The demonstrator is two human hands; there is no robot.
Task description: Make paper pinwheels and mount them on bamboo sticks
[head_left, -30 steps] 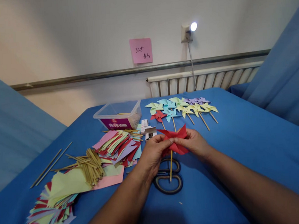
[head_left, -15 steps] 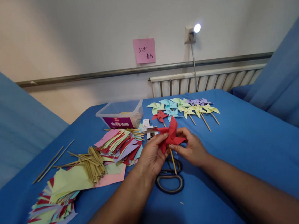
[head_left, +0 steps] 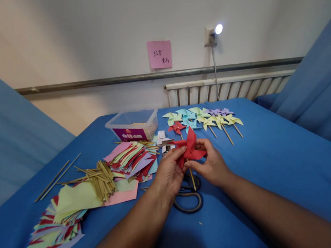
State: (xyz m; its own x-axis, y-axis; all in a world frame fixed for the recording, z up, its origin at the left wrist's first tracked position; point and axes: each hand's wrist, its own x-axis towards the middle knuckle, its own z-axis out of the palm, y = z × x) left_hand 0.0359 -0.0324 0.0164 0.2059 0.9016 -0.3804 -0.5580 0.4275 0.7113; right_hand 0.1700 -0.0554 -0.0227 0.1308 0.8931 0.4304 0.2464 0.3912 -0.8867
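Note:
A red paper pinwheel [head_left: 192,146] on a thin wooden stick [head_left: 192,178] is held between my two hands above the table. My left hand [head_left: 170,167] has its thumb pressed near the pinwheel's centre, its fingers behind the paper. From the other side, my right hand [head_left: 212,164] grips the pinwheel's right and lower edge with thumb and fingers; the stick points down toward me. Below the hands lie black-handled scissors [head_left: 189,203], partly covered by my left wrist. Small open boxes [head_left: 167,148], one holding little metal pieces, sit just beyond my left hand.
Several finished pinwheels [head_left: 201,117] lie at the back right. A clear plastic box [head_left: 131,126] with a purple label stands at the back left. Nearer are cut coloured papers [head_left: 130,160], a heap of short sticks [head_left: 103,181] and a fanned paper stack [head_left: 54,233]. Two longer sticks [head_left: 58,176] lie farther left.
Both hands keep their hold on the red pinwheel, with only a slight shift of the right fingers. The whole view has moved a little, and the scissors' tip now shows beside my left wrist.

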